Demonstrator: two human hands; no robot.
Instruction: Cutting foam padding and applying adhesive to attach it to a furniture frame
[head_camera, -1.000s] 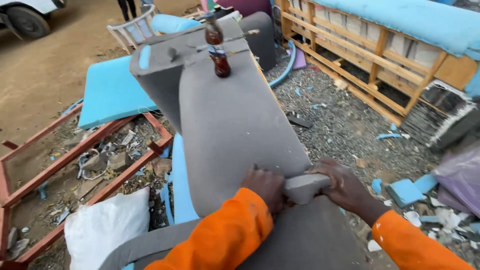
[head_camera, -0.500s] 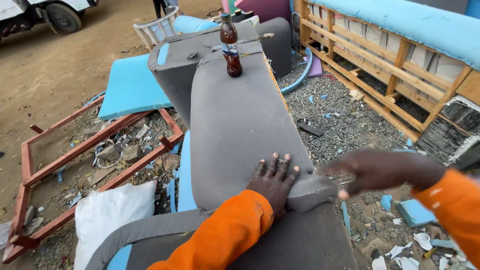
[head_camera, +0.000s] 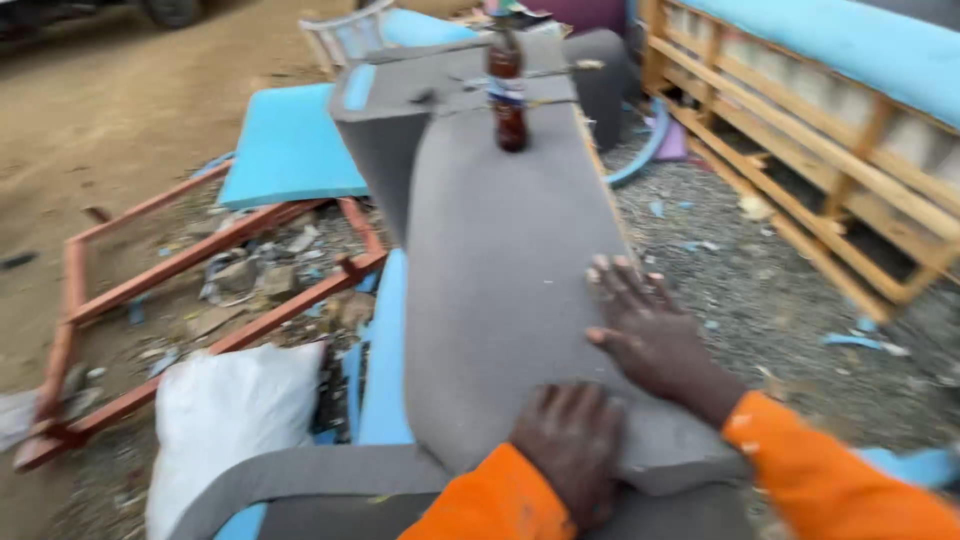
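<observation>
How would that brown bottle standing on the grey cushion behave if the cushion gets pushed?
The bottle is tall, narrow and upright, so it would likely tip. The grey cushion looks soft, probably an unsteady base. Being round, it may then roll.

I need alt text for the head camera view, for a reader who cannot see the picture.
Two hands in orange sleeves press flat on a grey fabric-covered cushion: the left hand at its near edge, the right hand further up. A brown bottle stands upright at the far end. A red frame, blue foam and a white sack lie to the left.
</observation>
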